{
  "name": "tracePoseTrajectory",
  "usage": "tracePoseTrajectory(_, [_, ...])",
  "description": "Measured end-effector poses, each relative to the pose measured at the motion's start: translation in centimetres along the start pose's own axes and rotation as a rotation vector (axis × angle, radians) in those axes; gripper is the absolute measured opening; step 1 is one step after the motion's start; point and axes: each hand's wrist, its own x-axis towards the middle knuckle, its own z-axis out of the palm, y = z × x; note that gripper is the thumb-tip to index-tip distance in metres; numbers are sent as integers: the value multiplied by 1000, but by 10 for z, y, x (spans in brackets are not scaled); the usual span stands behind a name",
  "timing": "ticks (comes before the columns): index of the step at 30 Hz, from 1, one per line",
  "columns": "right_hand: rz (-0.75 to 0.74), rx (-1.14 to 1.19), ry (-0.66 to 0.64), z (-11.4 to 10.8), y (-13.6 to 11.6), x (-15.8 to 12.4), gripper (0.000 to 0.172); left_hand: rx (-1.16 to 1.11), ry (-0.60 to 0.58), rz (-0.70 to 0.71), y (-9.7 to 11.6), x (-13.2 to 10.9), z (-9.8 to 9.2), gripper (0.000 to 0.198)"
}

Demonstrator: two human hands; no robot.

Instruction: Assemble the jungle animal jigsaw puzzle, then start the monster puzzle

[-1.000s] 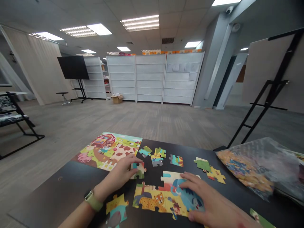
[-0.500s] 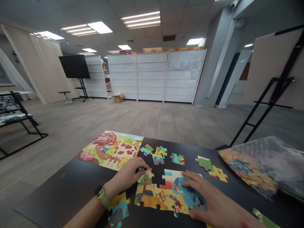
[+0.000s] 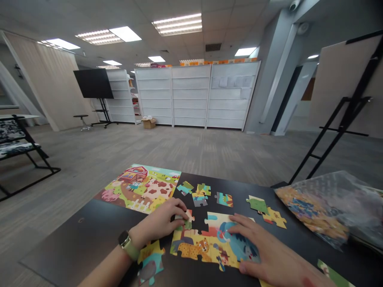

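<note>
A partly joined jigsaw puzzle [image 3: 206,243] with a leopard and a blue elephant lies on the black table. My left hand [image 3: 167,217], wearing a watch, has thumb and fingers closed on a puzzle piece [image 3: 189,220] at the puzzle's upper left corner, covering much of it. Spread over the elephant side, my right hand [image 3: 254,239] rests on the puzzle with its fingers apart. Beneath my left wrist are loose joined pieces [image 3: 151,261] in yellow and teal.
A farm picture sheet [image 3: 143,187] lies at the back left. Several loose pieces [image 3: 200,195] sit behind the puzzle, with green and yellow pieces [image 3: 257,205] farther right. A clear plastic bag [image 3: 314,207] of pieces is on the right, near an easel [image 3: 338,119].
My left hand has shifted slightly, its fingers now lying farther over the corner piece. My right hand stays in place on the puzzle.
</note>
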Motion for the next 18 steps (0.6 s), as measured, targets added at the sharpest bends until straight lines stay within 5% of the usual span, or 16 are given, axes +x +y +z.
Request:
tracePoseTrajectory(14, [-1,-3,6,3,5,1,72,-16,-29,37,-3,-3,-3,27])
tracePoseTrajectory(18, [7,-29,-12,1,2,1,73,-20,-39,45,-4,-9,-9,47])
